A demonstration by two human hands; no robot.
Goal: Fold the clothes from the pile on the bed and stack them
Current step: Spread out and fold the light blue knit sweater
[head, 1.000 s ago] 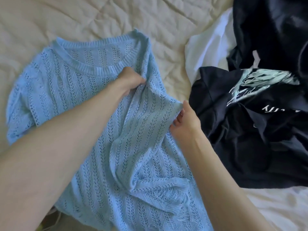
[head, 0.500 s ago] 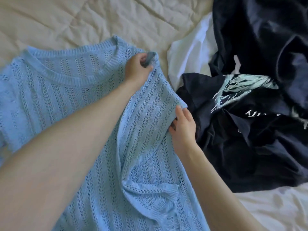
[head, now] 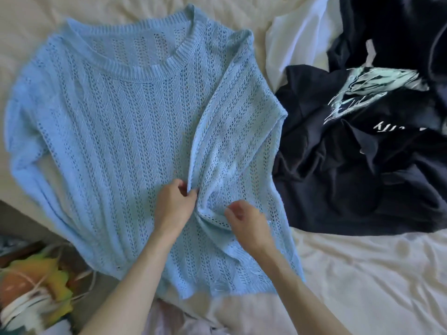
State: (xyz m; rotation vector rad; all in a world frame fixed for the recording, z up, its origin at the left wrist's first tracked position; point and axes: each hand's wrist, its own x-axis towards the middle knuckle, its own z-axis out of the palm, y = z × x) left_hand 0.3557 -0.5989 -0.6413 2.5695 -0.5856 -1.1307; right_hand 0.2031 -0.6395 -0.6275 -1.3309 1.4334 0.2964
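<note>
A light blue open-knit sweater (head: 121,146) lies spread flat on the cream bed (head: 362,274), neckline at the top. Its right sleeve (head: 232,112) is folded inward over the body. My left hand (head: 173,204) pinches the folded sleeve's lower end near the sweater's middle. My right hand (head: 246,223) sits just to the right with curled fingers on the same bunched fold of knit. To the right lies the pile: a black garment with a pale print (head: 358,151) and a white garment (head: 295,44) under it.
The bed's edge runs along the lower left. Beyond it, on the floor, lie colourful items and white cords (head: 33,291). Bare cream sheet stretches across the lower right and along the top left.
Both hands have come down from the sweater's shoulder and sleeve edge to its lower middle. The right sleeve now lies folded across the body and the sweater lies flatter.
</note>
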